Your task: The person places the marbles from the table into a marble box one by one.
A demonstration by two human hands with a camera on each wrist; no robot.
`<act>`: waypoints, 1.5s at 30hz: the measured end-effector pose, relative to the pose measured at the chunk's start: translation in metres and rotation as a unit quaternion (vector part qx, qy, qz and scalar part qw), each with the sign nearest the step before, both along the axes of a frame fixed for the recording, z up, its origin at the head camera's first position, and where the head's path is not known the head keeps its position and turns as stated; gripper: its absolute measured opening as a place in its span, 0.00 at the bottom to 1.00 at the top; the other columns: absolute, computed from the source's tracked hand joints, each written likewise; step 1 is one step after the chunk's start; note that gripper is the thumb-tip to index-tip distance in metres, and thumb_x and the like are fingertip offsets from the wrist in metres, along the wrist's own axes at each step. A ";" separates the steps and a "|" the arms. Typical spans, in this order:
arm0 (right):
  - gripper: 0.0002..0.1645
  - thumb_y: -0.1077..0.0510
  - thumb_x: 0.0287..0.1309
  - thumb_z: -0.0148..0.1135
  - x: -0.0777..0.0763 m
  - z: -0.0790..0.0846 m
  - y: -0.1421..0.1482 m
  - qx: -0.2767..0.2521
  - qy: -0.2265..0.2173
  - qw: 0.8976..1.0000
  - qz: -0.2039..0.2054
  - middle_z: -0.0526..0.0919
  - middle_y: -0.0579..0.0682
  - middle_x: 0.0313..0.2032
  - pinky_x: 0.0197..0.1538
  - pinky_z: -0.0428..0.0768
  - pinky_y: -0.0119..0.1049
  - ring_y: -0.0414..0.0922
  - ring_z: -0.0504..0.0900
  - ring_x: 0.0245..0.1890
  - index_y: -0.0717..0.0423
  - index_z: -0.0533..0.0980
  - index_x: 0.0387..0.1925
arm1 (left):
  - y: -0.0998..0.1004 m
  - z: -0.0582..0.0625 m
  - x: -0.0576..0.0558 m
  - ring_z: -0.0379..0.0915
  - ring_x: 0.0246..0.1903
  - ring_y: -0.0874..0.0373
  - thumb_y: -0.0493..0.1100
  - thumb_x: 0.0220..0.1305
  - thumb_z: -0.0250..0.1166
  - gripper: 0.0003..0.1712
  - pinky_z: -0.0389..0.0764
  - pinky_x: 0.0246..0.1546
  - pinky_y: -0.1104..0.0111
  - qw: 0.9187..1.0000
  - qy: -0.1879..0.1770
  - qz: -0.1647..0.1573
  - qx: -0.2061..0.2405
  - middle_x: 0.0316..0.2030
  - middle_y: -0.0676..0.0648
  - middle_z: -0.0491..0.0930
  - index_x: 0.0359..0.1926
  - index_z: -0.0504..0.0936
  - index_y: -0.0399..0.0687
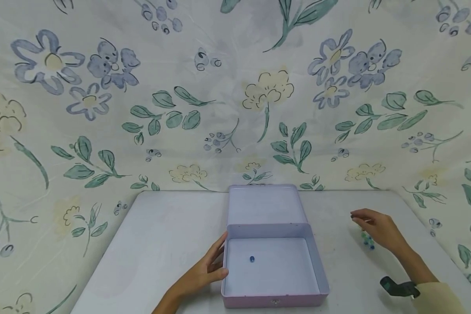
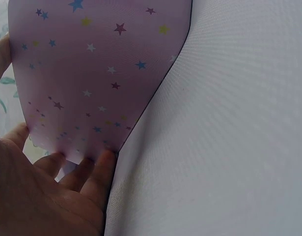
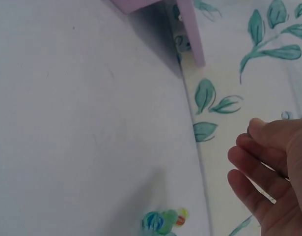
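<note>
An open lilac-pink box (image 1: pixel 275 301) stands on the table, its lid (image 1: pixel 264 205) tilted back. One dark blue marble (image 1: pixel 252 259) lies inside on the box floor. My left hand (image 1: pixel 202 272) rests against the box's left side, fingertips and thumb spread along the wall. In the left wrist view, that hand's fingers touch the star-printed side (image 2: pixel 92 73). Right of the box, my right hand (image 1: pixel 380 229) pinches a small dark marble (image 1: pixel 352 216) between thumb and finger, mostly hidden in the right wrist view. Below this hand sits a cluster of blue and green marbles (image 1: pixel 368 241).
The white table (image 1: pixel 168 231) extends to both sides of the box. Floral cloth (image 1: pixel 220 109) hangs behind the table and along its sides. A black wrist strap (image 1: pixel 400 288) is on the right forearm, beside a pale yellow sleeve (image 1: pixel 439 298).
</note>
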State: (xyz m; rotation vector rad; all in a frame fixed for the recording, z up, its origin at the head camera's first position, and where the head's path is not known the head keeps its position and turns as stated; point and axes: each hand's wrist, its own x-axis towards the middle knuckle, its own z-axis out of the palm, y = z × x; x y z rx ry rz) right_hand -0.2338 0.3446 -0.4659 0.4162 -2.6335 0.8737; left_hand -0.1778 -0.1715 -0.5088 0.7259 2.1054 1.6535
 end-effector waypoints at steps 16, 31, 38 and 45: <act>0.16 0.57 0.67 0.64 0.003 0.023 -0.027 -0.086 -0.079 0.991 0.058 0.87 0.60 0.47 0.45 0.81 0.19 0.24 0.82 0.42 0.62 0.81 0.52 | 0.000 0.000 0.000 0.36 0.76 0.28 0.40 0.73 0.56 0.49 0.62 0.69 0.40 1.000 0.003 -0.001 0.003 0.80 0.43 0.30 0.80 0.33 0.63; 0.14 0.59 0.67 0.63 0.001 0.044 -0.064 -0.082 -0.100 0.983 0.133 0.88 0.54 0.47 0.48 0.82 0.23 0.29 0.85 0.46 0.57 0.81 0.52 | 0.002 -0.001 0.000 0.36 0.76 0.27 0.46 0.72 0.58 0.50 0.62 0.68 0.38 1.000 -0.007 0.005 0.002 0.80 0.43 0.30 0.80 0.34 0.64; 0.14 0.62 0.65 0.64 -0.003 0.054 -0.082 -0.074 -0.079 0.977 0.184 0.88 0.53 0.47 0.49 0.82 0.23 0.28 0.84 0.47 0.57 0.82 0.51 | 0.001 -0.001 0.001 0.36 0.75 0.27 0.46 0.72 0.58 0.50 0.63 0.68 0.38 1.000 -0.005 0.005 -0.001 0.80 0.42 0.30 0.80 0.34 0.63; 0.13 0.64 0.64 0.64 -0.009 0.059 -0.105 -0.064 -0.068 0.971 0.220 0.89 0.51 0.45 0.49 0.82 0.24 0.30 0.85 0.44 0.59 0.83 0.50 | 0.001 0.001 0.001 0.36 0.76 0.27 0.45 0.72 0.57 0.50 0.62 0.68 0.38 1.000 -0.004 0.007 -0.003 0.80 0.42 0.30 0.80 0.33 0.62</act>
